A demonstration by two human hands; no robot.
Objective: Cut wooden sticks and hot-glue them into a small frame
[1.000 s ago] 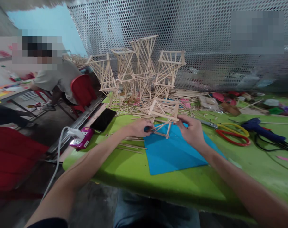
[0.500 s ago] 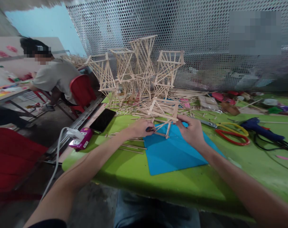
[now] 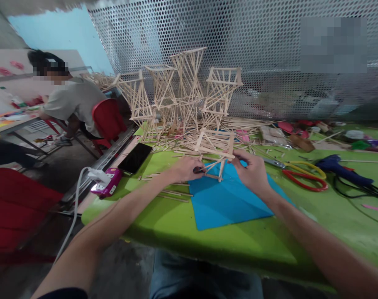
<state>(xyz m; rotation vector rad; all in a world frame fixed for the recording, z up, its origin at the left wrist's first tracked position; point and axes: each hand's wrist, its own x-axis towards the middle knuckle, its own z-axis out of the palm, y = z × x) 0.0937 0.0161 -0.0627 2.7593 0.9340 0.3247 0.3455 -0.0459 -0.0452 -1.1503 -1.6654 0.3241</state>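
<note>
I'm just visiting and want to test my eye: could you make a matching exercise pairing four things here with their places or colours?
1. stick frame
2. scissors
3. phone
4. flat sheet

A. beside the purple power block
B. blue
C. touched by the right hand
D. red and yellow handles

Pairs: 1-C, 2-D, 3-A, 4-B.

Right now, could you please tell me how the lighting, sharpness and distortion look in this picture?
Head view: rather dim light, with a soft shadow across the blue sheet; head view: bright glints on the mesh; head view: the stick frame looks clearer than the soft red chair at lower left; head view: the forearms seem stretched toward the lower corners.
</note>
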